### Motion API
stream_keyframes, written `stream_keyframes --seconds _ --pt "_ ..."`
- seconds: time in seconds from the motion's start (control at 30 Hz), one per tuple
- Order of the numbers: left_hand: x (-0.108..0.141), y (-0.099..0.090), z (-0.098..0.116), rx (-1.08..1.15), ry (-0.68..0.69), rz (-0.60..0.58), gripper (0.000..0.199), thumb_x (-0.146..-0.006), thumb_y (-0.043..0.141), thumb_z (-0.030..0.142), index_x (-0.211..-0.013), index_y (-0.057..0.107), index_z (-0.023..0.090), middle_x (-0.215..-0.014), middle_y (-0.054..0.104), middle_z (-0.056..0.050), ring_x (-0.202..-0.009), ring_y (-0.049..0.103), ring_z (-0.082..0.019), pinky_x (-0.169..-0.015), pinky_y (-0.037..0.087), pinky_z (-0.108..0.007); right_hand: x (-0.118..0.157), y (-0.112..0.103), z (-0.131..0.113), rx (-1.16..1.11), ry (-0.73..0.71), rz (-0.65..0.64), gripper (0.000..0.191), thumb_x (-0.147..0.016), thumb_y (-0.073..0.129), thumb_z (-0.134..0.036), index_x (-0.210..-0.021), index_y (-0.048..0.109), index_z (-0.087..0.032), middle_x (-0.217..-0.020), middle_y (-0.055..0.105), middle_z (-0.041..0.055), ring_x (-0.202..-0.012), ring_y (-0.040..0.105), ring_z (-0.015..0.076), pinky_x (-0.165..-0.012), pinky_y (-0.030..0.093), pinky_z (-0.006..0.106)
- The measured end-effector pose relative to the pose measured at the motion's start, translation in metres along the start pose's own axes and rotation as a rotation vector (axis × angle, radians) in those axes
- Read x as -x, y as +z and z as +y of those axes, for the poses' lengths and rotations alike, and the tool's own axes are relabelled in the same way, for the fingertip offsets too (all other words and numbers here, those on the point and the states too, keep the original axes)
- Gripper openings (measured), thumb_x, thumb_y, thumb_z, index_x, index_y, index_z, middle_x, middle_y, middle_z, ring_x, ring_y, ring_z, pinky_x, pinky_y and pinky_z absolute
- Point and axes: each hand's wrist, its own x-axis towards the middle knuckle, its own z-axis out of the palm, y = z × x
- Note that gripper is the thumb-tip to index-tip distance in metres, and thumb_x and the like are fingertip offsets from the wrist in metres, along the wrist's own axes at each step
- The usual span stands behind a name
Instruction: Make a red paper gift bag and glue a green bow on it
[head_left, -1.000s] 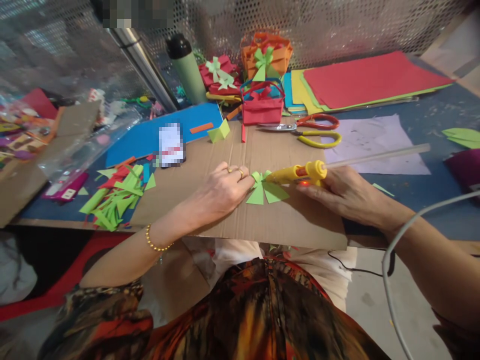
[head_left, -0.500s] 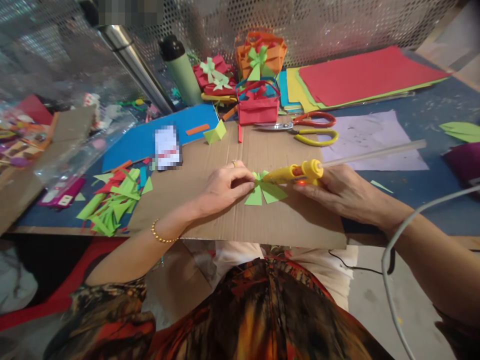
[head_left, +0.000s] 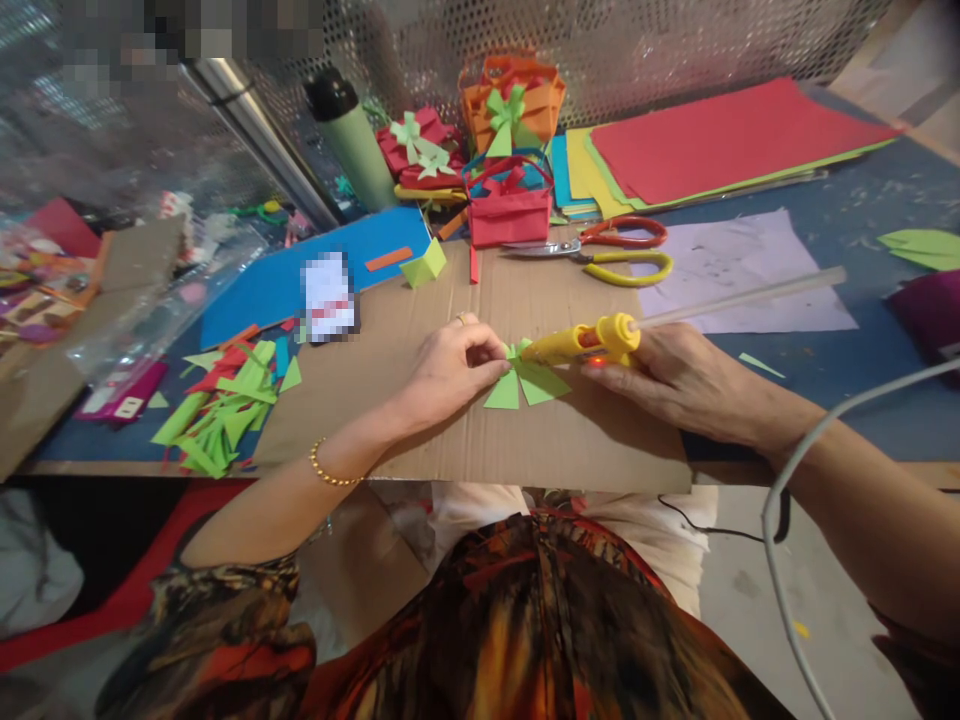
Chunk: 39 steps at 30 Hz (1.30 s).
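Note:
My right hand (head_left: pixel 679 385) is wrapped round a yellow hot glue gun (head_left: pixel 581 342), whose red light glows. A clear glue stick (head_left: pixel 742 298) juts out of the gun's back end. The nozzle tip meets the upper part of a light green paper bow (head_left: pixel 517 380) with two spread tails, lying on the cardboard sheet (head_left: pixel 465 440). On the bow's left side, my left hand (head_left: pixel 457 370) pinches its edge between thumb and fingers. Whether any glue lies on the paper is too small to tell.
Scissors (head_left: pixel 600 250) lie beyond the gun, beside a small red paper basket (head_left: pixel 510 215). Green paper scraps (head_left: pixel 232 400) are heaped at left near a phone (head_left: pixel 330 295). Coloured sheets (head_left: pixel 735 140) are stacked at the back right. A grey cord (head_left: pixel 780 510) crosses my right forearm.
The view has shifted slightly. Both hands keep nearly the same places, with the glue gun's tip still at the green bow and the left fingers still on its edge.

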Motion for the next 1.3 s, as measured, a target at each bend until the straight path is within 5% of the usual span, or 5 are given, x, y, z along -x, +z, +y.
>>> stream_keyframes --seconds 0.23,1.3 --pt "-0.0005 0.0008 0.0028 -0.104 -0.065 -0.016 0.015 -0.083 0.078 0.015 -0.073 0.069 0.017 -0.077 0.062 0.001 -0.069 0.055 -0.012 -0.06 0.041 -0.027 0.0019 -0.0017 -0.0025 0.005 0.013 -0.007 0.047 -0.102 0.046 -0.061 -0.072 0.043 -0.026 -0.059 0.043 -0.0032 -0.053 0.035 0.0141 -0.058 0.027 0.034" --pt "0.0068 0.0075 -0.002 -0.08 0.06 0.028 0.015 -0.085 0.077 0.005 -0.087 0.072 0.019 -0.082 0.064 0.002 -0.076 0.06 -0.013 -0.07 0.044 -0.028 0.0018 -0.0006 0.0017 0.013 -0.026 0.032 0.043 -0.103 0.044 -0.059 -0.076 0.044 -0.026 -0.062 0.05 -0.0015 -0.055 0.041 0.0158 -0.057 0.032 0.032"
